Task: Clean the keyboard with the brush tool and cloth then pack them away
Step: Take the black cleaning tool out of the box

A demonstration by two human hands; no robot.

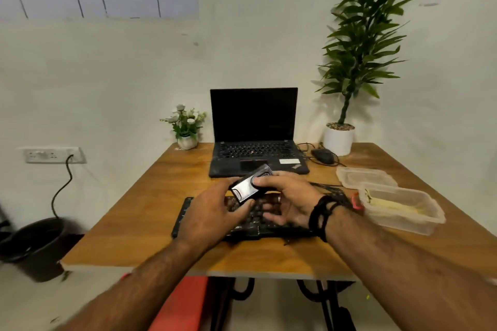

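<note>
Holding the brush tool (248, 187) above the keyboard (188, 212) with both hands. Left hand (212, 216) curled under the tool's lower end, fingers (243, 207) wrapped against its silver body. Right hand (291, 196) gripped the dark upper end, thumb laid across the top, remaining fingers (271, 216) loosely bent below. Tool tilted, upper end pointing toward the laptop (254, 115), clear of the keys. No bristles visible, so probably still closed or being opened; hard to say which.

Keyboard lay flat near the front of the wooden tabletop (129, 223), partly hidden under the 2 hands. Cloth not clearly seen; pale material inside the open plastic container (419, 223) on the right may have been it, but could not tell. Container's lid (363, 176) rested just behind it, nearer the mouse (322, 155).

Judged as an early step: readying the tool, with brushing of the keys not yet begun and packing away well off. Next move likely called for exposing the brush end, passing the tool to 1 hand, and lowering it to the key rows, with the other hand free to steady the keyboard's edge. Called also for a light touch, since the keyboard sat loose on the tabletop and could slide toward the front edge under firm strokes.

Elsewhere: small flower pot (187, 140) left of the laptop, tall potted plant (340, 137) at the back right corner, black bin (35, 247) on the floor to the left.
</note>
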